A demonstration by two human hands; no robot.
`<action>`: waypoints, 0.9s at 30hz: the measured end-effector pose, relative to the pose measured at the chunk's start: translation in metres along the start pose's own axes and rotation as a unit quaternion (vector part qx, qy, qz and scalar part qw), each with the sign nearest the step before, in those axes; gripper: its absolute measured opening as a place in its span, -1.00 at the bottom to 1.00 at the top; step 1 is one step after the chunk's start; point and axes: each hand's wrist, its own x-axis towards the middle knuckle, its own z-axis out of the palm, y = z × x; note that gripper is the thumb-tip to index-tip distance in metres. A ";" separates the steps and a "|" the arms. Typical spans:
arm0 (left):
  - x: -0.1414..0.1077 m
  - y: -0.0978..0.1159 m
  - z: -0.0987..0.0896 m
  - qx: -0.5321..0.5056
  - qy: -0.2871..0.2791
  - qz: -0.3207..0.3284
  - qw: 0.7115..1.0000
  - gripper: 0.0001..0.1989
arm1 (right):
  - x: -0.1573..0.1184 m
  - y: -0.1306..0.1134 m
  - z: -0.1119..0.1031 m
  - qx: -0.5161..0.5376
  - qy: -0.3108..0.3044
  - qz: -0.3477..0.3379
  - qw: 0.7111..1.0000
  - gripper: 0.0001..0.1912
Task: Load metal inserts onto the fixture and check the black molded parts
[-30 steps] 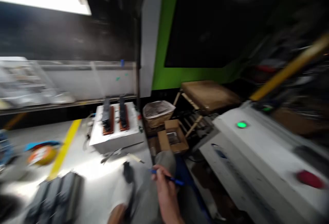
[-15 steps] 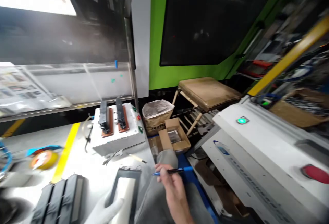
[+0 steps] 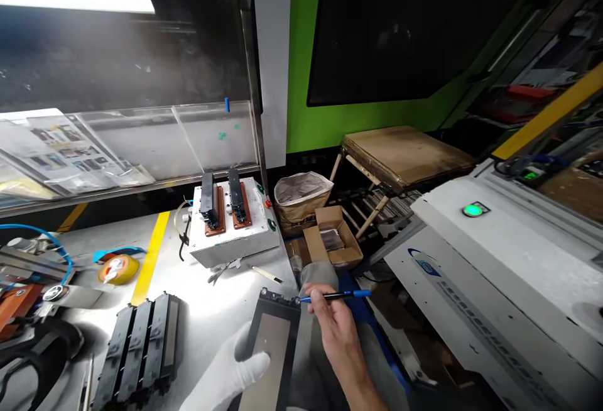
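Observation:
My left hand point(image 3: 230, 370), in a white glove, grips a flat black-framed panel point(image 3: 271, 345) with a grey face at the bench's front edge. The bare right hand point(image 3: 336, 329) holds a blue marker pen point(image 3: 336, 296) level, its tip touching the panel's top right corner. Left of the panel lie three black frames point(image 3: 141, 351) packed side by side.
A white fixture box point(image 3: 233, 235) with two black parts on orange pads stands at the back of the bench. Yellow tape roll point(image 3: 117, 269), cardboard boxes point(image 3: 332, 241), a lined bin point(image 3: 301, 200), a wooden stool point(image 3: 405, 156) and a white machine point(image 3: 494, 273) with a green light surround.
The view has steadied and tilted down. The panel has come up into sight in my left hand, and the pen tip has moved onto its top corner.

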 end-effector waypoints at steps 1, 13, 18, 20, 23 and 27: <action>0.000 0.000 0.000 0.001 -0.003 0.000 1.000 -0.36 | 0.000 0.001 -0.001 -0.011 0.006 0.000 1.000 -0.56; -0.008 0.003 0.016 0.042 -0.012 -0.012 0.999 -0.59 | 0.000 -0.008 0.012 -0.016 -0.101 -0.093 0.990 -0.66; -0.011 0.007 0.021 0.040 -0.004 -0.023 0.999 -0.57 | -0.001 -0.007 0.015 -0.013 -0.073 -0.057 0.996 -0.63; -0.013 0.014 0.025 0.019 0.007 -0.022 1.000 -0.51 | -0.004 -0.004 0.014 0.004 -0.043 -0.051 0.998 -0.65; -0.013 0.023 0.030 -0.067 0.093 -0.013 0.993 -0.45 | -0.011 0.002 0.008 0.032 -0.016 -0.085 0.996 -0.74; -0.005 0.026 0.023 -0.247 0.284 -0.015 0.926 -0.47 | -0.025 0.005 0.000 0.020 -0.068 -0.130 0.989 -0.82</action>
